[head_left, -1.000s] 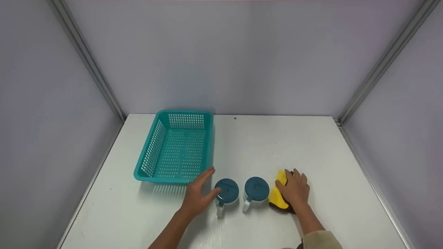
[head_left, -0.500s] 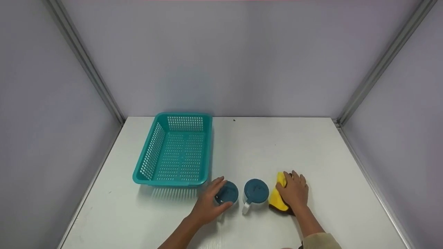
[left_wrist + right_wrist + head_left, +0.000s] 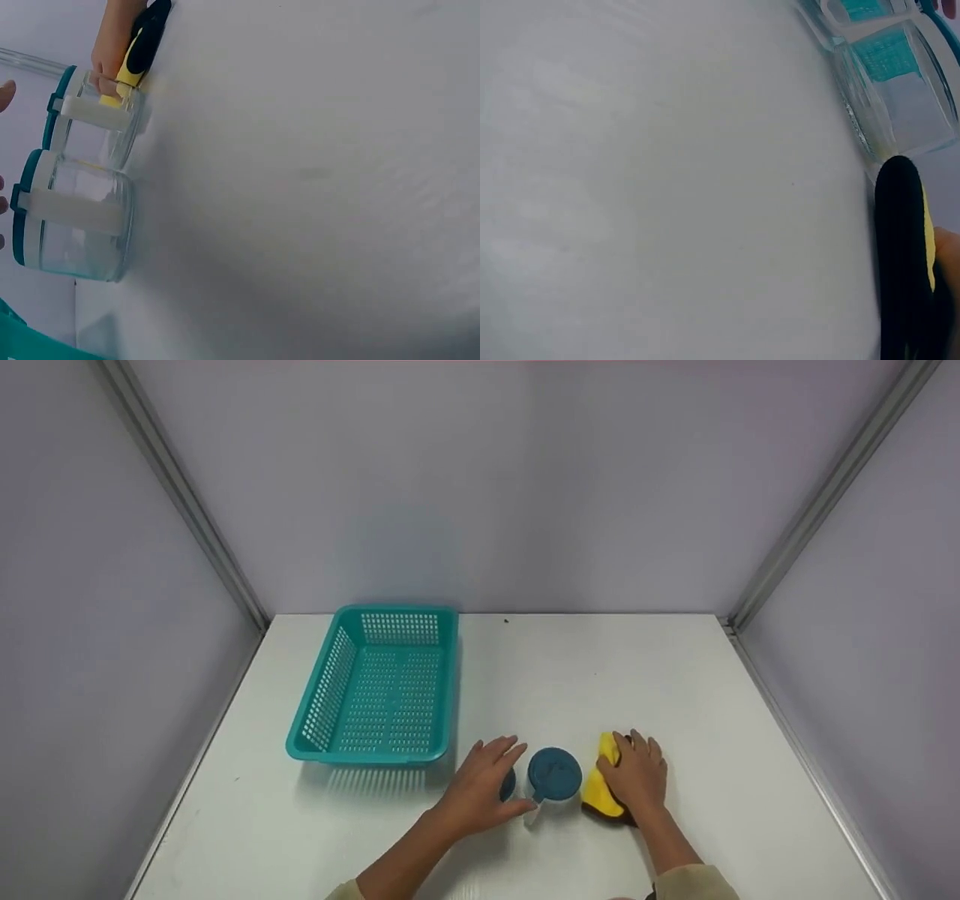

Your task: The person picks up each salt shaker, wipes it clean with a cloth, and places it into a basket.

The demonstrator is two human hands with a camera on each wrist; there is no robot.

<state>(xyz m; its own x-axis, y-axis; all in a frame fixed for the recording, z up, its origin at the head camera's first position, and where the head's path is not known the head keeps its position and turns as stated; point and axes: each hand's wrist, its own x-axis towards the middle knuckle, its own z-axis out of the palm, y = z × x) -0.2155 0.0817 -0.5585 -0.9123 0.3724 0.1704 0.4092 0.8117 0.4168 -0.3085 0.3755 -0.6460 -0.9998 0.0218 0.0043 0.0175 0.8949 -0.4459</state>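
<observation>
Two clear glass jars with blue lids and white handles stand upright side by side. My left hand (image 3: 480, 791) is over the left jar (image 3: 508, 784), fingers spread and hiding most of it; its thumb reaches toward the handle of the right jar (image 3: 555, 774). Only its fingertips (image 3: 6, 95) show in the left wrist view, beside the lids of the near jar (image 3: 82, 217) and far jar (image 3: 96, 124). Right of the jars, my right hand (image 3: 641, 775) grips a folded yellow and dark cloth (image 3: 602, 791) on the table. The cloth's dark edge (image 3: 900, 247) shows in the right wrist view.
A teal perforated plastic basket (image 3: 394, 697) sits on the white table (image 3: 600, 675), back left of the jars. Grey panels (image 3: 480, 495) wall in the table at the back and both sides.
My left hand has moved right, from between the basket and the left jar to over that jar, near the right one. My right hand stays on the cloth.
</observation>
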